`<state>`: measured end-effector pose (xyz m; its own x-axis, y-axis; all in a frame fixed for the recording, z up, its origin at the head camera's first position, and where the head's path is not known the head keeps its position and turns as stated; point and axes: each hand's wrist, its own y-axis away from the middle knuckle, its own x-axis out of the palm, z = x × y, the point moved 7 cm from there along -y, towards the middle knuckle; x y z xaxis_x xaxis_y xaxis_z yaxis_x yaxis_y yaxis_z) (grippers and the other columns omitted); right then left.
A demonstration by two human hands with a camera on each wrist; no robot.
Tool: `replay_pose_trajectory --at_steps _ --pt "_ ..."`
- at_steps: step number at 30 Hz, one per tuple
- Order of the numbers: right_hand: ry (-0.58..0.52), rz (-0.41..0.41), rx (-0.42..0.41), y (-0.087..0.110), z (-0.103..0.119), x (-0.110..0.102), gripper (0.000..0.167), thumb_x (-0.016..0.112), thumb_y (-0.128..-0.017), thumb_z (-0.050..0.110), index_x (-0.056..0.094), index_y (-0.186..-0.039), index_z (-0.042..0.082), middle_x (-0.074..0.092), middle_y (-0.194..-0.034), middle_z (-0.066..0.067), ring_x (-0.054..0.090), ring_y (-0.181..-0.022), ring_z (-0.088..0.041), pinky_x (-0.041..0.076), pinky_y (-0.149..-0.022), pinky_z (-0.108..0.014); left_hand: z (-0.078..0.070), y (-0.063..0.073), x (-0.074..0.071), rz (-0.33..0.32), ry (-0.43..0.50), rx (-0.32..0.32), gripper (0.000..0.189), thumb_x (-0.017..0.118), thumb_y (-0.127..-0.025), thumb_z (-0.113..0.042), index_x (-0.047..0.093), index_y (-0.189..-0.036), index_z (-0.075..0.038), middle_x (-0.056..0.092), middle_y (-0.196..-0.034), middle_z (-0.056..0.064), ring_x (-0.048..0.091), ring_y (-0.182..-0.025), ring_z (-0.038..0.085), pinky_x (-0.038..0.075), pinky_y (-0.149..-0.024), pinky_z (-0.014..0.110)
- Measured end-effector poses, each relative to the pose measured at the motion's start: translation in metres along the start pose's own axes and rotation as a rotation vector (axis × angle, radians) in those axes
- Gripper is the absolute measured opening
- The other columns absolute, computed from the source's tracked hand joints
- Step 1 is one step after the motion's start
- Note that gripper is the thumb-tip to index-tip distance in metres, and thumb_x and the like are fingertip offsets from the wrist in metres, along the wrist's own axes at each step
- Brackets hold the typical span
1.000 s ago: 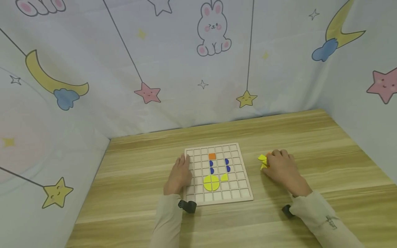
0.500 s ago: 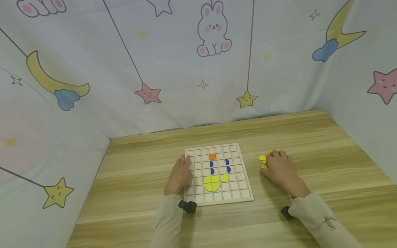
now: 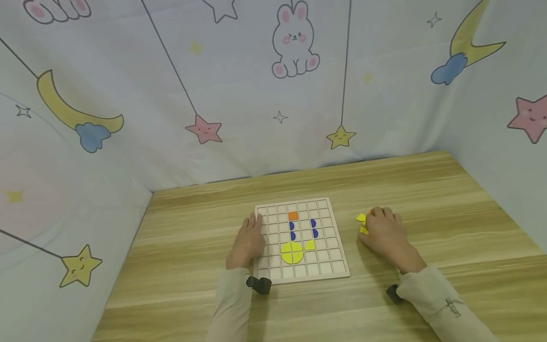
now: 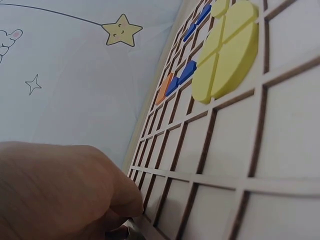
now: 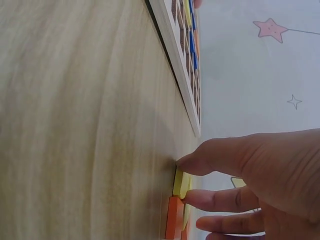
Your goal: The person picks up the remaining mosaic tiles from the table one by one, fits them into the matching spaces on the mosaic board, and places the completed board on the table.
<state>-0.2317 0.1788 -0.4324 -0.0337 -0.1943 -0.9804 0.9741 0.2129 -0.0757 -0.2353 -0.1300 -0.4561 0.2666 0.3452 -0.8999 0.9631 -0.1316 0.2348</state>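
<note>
My right hand [image 3: 388, 233] arches palm-down, thumb and forefinger pinching a yellow piece [image 5: 178, 182]; left of that grip, my left hand [image 3: 247, 244] lies loosely extended along the grid board [image 3: 275, 273].

The table [image 3: 192, 213] carries 1 gridded board [image 3: 325, 255] and loose pieces [image 3: 361, 217].

Light-brown wood-grain table [image 3: 325, 304] against white cloth walls [image 3: 243, 90] printed with outlined rabbit [image 3: 295, 51], pink and yellow stars [image 3: 204, 129], yellow crescent moons [image 3: 61, 104].
</note>
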Motion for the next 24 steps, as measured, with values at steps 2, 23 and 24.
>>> replay_pose_trajectory --at_steps 2,23,24 --pt "-0.006 -0.002 -0.002 0.000 0.000 0.000 0.020 0.066 -0.079 0.025 0.059 -0.074 0.007 0.056 -0.117 -0.024 0.047 -0.111 -0.049 0.039 -0.086 -0.061 0.000 0.000 0.000 -0.002 -0.005 0.006 0.058 0.034 -0.095 -0.005 0.019 -0.150 0.004 0.011 -0.158 0.025 0.012 -0.146 0.041 0.014 -0.121 0.047" --pt "-0.193 -0.110 -0.211 -0.007 0.038 0.007 0.020 0.075 -0.077 0.027 0.066 -0.084 0.011 0.060 -0.122 -0.016 0.051 -0.116 -0.036 0.039 -0.097 -0.057 0.002 0.000 0.002 -0.023 -0.002 0.006 0.059 0.033 -0.093 -0.005 0.020 -0.150 0.004 0.012 -0.158 0.025 0.014 -0.145 0.042 0.017 -0.120 0.050" --pt "-0.196 -0.113 -0.220 -0.006 0.041 0.007 0.019 0.075 -0.077 0.027 0.066 -0.084 0.011 0.061 -0.122 -0.016 0.051 -0.115 -0.036 0.040 -0.098 -0.056 0.002 0.000 0.002 -0.023 -0.003 0.005 0.059 0.033 -0.093 -0.005 0.020 -0.150 0.004 0.012 -0.158 0.025 0.014 -0.145 0.042 0.017 -0.120 0.050"
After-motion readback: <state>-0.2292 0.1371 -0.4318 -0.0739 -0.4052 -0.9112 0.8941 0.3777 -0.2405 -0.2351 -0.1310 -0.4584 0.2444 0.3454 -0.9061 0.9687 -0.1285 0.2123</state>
